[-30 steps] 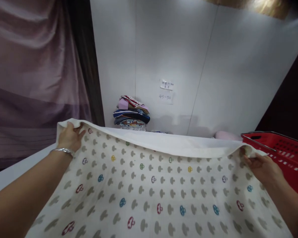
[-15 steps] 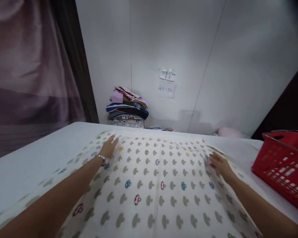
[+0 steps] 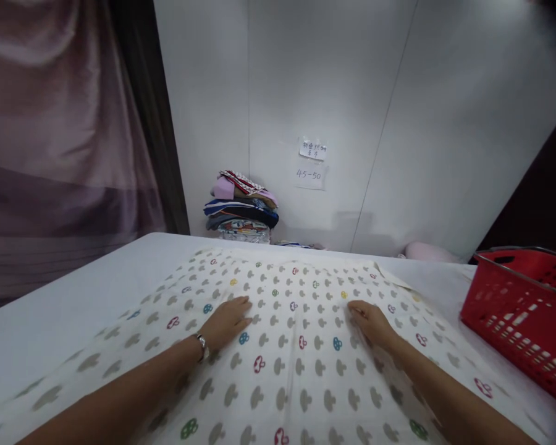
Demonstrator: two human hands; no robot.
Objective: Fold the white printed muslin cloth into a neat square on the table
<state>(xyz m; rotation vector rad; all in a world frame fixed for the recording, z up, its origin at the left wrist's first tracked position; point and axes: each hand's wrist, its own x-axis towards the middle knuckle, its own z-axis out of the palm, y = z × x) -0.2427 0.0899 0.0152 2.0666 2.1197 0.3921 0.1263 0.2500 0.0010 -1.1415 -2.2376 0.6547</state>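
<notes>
A white cloth [image 3: 291, 364] printed with grey mushrooms and a few coloured ones lies spread over most of the table. My left hand [image 3: 229, 318], with a silver bracelet at the wrist, rests flat on it left of the middle crease. Its fingers are stretched and the thumb stands apart. Across the crease, my right hand [image 3: 373, 321] touches the cloth palm down, fingers loosely bent, nothing seen in them. The cloth's far right edge is slightly turned at the corner.
On the right stands a red plastic basket [image 3: 514, 315] with a metal handle. Folded fabrics [image 3: 243, 207] are stacked behind the far table edge, against a wall bearing paper notes [image 3: 310, 176]. A pink curtain [image 3: 50, 154] hangs at left, beside the white table [image 3: 120, 272].
Both hands have come inward and nearer to me over the cloth, closer together. The cloth's sides now lie flatter and wider. The view has shifted slightly.
</notes>
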